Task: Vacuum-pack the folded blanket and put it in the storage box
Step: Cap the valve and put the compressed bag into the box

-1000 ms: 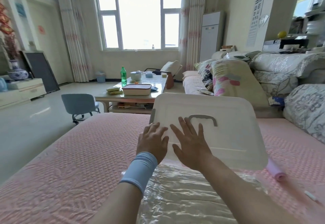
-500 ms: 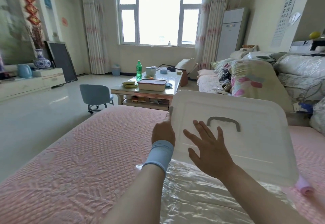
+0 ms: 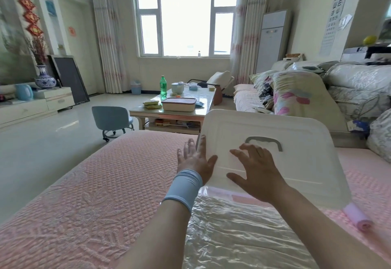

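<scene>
The white storage box lid, with a grey handle, lies on the pink bed ahead of me; the box body below it is hidden. My right hand presses on the lid top with fingers spread, just below the handle. My left hand, a blue wristband on its wrist, is at the lid's left edge, fingers straight beside the edge and thumb on top. The blanket in its shiny clear vacuum bag lies flat under my forearms, touching the lid's near edge.
A pink roll lies on the bed by the lid's right near corner. Piled bedding sits on the sofa at right. Beyond the pink bed cover stand a coffee table and a small blue chair.
My left hand slid from the lid top to its left edge, curled there, then straightened its fingers. My right hand stayed on the lid. The view swung slightly.
</scene>
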`<state>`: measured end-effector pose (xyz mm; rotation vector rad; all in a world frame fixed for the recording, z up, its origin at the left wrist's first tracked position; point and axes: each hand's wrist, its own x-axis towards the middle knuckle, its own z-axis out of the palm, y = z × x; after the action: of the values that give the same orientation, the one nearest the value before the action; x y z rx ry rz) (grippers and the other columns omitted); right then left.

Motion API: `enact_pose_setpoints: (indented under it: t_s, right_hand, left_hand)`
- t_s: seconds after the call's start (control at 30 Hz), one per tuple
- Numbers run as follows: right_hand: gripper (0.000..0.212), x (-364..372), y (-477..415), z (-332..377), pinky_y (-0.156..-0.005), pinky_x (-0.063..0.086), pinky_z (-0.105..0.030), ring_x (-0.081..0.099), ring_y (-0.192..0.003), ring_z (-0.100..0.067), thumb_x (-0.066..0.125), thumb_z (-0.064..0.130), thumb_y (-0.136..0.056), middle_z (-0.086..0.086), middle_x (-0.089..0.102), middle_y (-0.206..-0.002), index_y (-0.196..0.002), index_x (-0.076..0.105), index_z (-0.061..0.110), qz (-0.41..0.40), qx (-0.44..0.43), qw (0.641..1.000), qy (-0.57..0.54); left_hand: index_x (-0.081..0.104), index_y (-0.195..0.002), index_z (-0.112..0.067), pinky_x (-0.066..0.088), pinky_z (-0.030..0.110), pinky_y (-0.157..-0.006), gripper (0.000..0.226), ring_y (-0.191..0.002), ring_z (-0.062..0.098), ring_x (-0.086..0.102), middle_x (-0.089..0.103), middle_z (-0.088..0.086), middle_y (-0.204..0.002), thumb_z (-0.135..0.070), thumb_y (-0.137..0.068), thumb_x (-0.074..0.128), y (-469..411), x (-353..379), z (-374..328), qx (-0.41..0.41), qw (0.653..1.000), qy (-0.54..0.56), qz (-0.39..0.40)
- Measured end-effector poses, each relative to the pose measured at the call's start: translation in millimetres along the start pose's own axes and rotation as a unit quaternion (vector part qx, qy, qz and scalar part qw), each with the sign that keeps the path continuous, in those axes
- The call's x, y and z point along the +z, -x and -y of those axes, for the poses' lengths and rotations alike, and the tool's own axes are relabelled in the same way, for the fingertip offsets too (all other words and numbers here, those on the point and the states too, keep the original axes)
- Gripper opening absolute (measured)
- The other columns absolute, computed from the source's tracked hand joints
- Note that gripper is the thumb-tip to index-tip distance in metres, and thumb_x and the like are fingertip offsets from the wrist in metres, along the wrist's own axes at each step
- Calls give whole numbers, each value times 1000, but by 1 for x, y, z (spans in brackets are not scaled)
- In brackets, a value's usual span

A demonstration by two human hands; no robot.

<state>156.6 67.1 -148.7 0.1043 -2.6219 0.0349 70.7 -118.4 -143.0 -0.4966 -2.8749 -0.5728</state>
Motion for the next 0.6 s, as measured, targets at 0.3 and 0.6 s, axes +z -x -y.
enact_pose_setpoints:
  t_s: [0.3,0.6]
  right_hand:
    - [84,-14,3,-42,-122,5,-56,8,-153,-13,34,79,-86,4,18,-165,-154,28,31,81,78,991,-69]
    - [92,-20,9,-96,-115,12,-59,17,-151,-26,28,87,-81,-4,22,-164,-155,22,33,115,222,967,44]
  left_hand:
    - [18,-147,-50,2,41,-119,74,-149,14,1,5,-8,-162,-82,-81,28,-8,5,-44,164,983,-77,38]
    - [35,-143,-48,18,40,-117,66,-144,14,25,28,-13,-156,-77,-84,38,-29,2,-50,163,981,-99,-27]
